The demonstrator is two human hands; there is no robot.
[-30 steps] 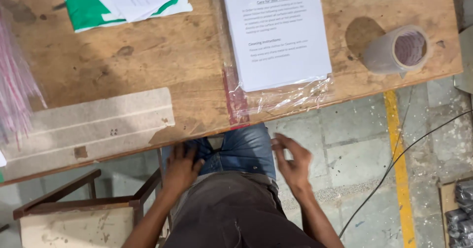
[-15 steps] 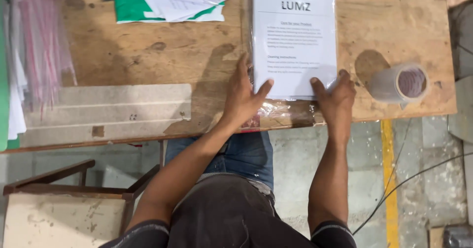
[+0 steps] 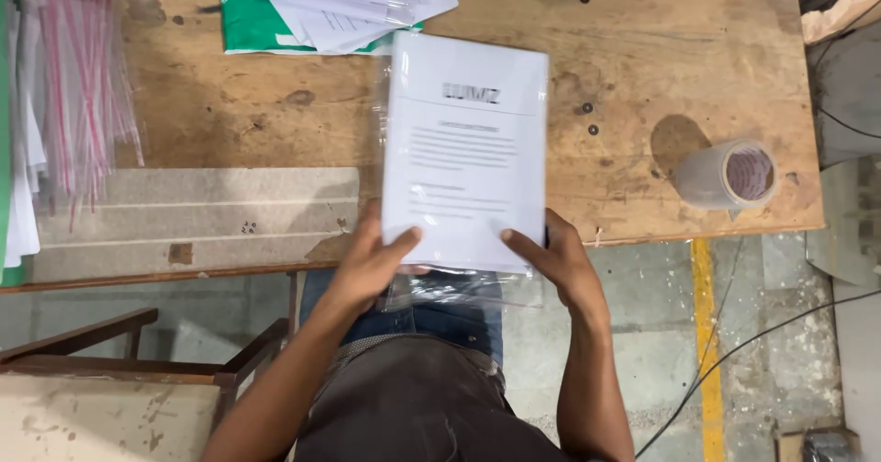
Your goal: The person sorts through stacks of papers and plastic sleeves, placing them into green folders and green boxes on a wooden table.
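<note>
A white printed sheet in a clear plastic sleeve [image 3: 463, 145] is held just above the wooden table [image 3: 642, 77], its open bottom end hanging past the table's near edge. My left hand [image 3: 372, 260] grips the sleeve's lower left corner, thumb on top. At the lower right corner, my right hand [image 3: 551, 256] holds it the same way. The sheet is slightly blurred from motion.
A roll of clear tape [image 3: 734, 176] lies at the table's right. Green and white papers [image 3: 321, 8] are stacked at the back. A bundle of clear bags with pink strips [image 3: 78, 86] lies at left. A pale board [image 3: 193, 219] covers the near left. A wooden bench [image 3: 138, 352] stands below.
My hands rose from my lap to the sleeved sheet, took hold of its lower corners and lifted it off the table toward me.
</note>
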